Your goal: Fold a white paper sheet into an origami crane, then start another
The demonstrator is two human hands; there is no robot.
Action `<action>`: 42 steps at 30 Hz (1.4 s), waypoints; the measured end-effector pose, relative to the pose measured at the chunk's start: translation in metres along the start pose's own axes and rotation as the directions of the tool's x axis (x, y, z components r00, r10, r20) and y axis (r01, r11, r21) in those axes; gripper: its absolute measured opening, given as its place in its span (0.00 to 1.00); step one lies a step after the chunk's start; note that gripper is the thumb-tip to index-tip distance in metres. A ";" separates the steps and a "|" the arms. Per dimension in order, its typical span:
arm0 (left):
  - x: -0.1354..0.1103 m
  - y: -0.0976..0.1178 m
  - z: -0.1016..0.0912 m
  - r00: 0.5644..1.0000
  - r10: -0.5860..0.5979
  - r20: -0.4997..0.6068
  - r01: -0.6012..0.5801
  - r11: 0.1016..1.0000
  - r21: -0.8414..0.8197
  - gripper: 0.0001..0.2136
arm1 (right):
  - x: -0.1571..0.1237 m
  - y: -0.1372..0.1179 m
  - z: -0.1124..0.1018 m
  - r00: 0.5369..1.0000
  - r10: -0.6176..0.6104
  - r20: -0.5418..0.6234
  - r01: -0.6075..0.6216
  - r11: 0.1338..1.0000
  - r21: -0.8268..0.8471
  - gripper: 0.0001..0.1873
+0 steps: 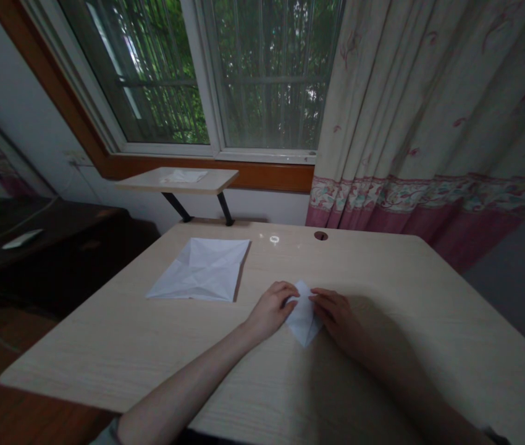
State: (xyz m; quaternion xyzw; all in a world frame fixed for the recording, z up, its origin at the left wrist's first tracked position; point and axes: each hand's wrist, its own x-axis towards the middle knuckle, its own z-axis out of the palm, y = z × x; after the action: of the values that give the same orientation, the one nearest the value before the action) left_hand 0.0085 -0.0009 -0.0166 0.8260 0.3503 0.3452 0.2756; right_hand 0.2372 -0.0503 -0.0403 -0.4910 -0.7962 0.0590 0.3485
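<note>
A small piece of white paper (304, 324), folded into a diamond shape, lies on the table between my hands, one point towards me. My left hand (272, 312) holds its left edge, with thumb and fingers bent over the upper part. From the other side, my right hand (339, 316) has its fingertips on the paper's right edge, the fingers close together. Parts of both side corners are hidden beneath my fingers. Further left lies a larger sheet of white paper (202, 270), marked with creases and slightly raised off the tabletop.
The pale wooden table (383, 266) has a round cable hole (320, 236) near its back edge. A small raised shelf (137, 181) at the back left carries more white paper (183, 177). Behind stand a window and a long curtain (383, 123); a dark cabinet (58, 247) is at left.
</note>
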 end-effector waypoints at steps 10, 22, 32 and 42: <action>-0.005 0.001 0.003 0.997 0.064 0.054 -0.070 0.992 0.110 0.12 | -0.002 0.001 0.003 0.999 -0.034 0.028 0.035 0.999 -0.032 0.19; -0.004 0.006 -0.007 0.983 0.035 0.180 -0.050 0.996 0.079 0.19 | -0.007 -0.001 0.005 1.000 -0.009 -0.027 0.008 0.999 -0.033 0.19; -0.003 0.022 -0.011 0.979 -0.032 0.202 0.012 0.995 0.099 0.33 | -0.004 -0.008 0.007 1.000 -0.007 -0.026 0.004 0.992 -0.124 0.21; -0.002 0.018 -0.013 0.979 -0.029 0.203 0.029 1.000 0.004 0.29 | -0.008 -0.025 0.002 0.992 0.083 0.095 -0.072 0.991 -0.111 0.26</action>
State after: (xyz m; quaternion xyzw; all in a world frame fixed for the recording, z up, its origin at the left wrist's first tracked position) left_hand 0.0040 -0.0106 0.0029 0.8518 0.3326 0.2549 0.3145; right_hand 0.2197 -0.0685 -0.0351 -0.5361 -0.7949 0.0539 0.2790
